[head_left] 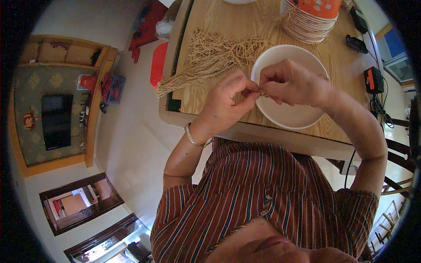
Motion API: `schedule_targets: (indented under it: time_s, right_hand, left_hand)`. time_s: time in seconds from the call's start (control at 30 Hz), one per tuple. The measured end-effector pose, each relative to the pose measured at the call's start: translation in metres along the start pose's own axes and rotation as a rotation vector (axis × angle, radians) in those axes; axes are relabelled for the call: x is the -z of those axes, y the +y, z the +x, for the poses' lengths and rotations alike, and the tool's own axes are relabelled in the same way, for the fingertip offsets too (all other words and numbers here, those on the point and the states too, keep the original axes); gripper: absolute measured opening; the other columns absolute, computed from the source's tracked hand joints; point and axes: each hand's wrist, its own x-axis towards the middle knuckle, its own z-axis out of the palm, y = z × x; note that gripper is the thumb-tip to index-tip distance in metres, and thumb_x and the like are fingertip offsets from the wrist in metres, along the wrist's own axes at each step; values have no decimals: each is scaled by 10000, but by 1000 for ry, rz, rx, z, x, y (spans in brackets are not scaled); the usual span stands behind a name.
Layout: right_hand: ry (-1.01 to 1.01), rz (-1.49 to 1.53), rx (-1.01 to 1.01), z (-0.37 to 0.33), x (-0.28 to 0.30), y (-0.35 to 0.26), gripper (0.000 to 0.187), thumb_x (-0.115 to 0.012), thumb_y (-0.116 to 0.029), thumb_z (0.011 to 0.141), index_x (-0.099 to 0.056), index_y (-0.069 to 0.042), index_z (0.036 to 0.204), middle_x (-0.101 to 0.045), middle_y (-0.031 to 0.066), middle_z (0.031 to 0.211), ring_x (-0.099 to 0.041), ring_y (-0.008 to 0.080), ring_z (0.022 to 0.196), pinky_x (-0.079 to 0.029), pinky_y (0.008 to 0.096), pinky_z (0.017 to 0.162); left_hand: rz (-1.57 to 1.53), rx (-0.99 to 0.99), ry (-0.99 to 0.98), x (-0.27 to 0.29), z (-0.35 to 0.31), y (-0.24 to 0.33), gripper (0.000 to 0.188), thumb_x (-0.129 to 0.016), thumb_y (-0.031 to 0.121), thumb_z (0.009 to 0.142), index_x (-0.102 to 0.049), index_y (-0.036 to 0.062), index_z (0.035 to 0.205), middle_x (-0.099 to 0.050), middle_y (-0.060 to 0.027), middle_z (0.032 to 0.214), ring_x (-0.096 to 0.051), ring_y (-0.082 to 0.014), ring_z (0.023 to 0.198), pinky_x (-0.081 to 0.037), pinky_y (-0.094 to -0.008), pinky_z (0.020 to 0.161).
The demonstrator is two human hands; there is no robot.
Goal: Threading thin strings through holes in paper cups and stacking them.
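Over the left rim of a white paper bucket (302,119), my two hands meet with their fingertips pinched together. My left hand (230,98), with a bracelet at its wrist, is closed on a short bit of tan cord (262,93). The same bit is gripped between the fingers of my right hand (291,83), which hangs over the bucket's open mouth. Most of the cord is hidden by the fingers. More tan cord shows at the bucket's right rim. A loose bundle of tan cords (219,52) lies on the wooden table (197,105), left of the bucket.
A stack of nested paper buckets (309,28), orange at one end, lies at the table's far side. Black adapters and cables (372,81) line the right edge. A red stool (158,65) stands beyond the table's left edge. White dishes show at the far edge.
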Motion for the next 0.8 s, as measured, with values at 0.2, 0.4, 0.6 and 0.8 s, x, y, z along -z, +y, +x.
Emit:
schedule_targets:
  time_s: [0.2, 0.4, 0.6, 0.8]
  right_hand:
    - [-48, 63, -47, 2, 3, 1, 194, -524, -151, 901, -607, -16, 789, -546, -9, 604, -496, 62, 499, -386, 222, 442]
    - [-24, 68, 95, 1, 2, 22, 156, -554, -121, 883, -610, 6, 955, -626, 50, 688, -610, 126, 608, -504, 291, 555]
    - [48, -4, 235, -7, -7, 22, 219, -623, -83, 852, -547, -7, 1043, -654, 90, 746, -644, 161, 694, -519, 308, 652]
    - [197, -24, 414, -3, -14, 27, 138, -631, -83, 861, -574, -3, 958, -655, 97, 745, -649, 181, 686, -517, 335, 649]
  left_hand:
    - [-4, -12, 23, -2, -1, -2, 65, -663, 11, 820, -634, 7, 878, -563, -66, 808, -588, -176, 766, -482, -290, 689]
    - [17, 24, 97, -8, -2, -4, 62, -658, -32, 802, -637, 2, 850, -581, -48, 781, -565, -147, 736, -453, -267, 672]
    - [-86, 51, 115, -10, -3, -5, 57, -636, -40, 820, -626, 1, 859, -565, -38, 783, -551, -132, 752, -438, -253, 687]
    - [-86, 24, 126, -11, -3, -8, 59, -627, -52, 818, -623, -6, 854, -571, -43, 796, -552, -132, 762, -439, -253, 695]
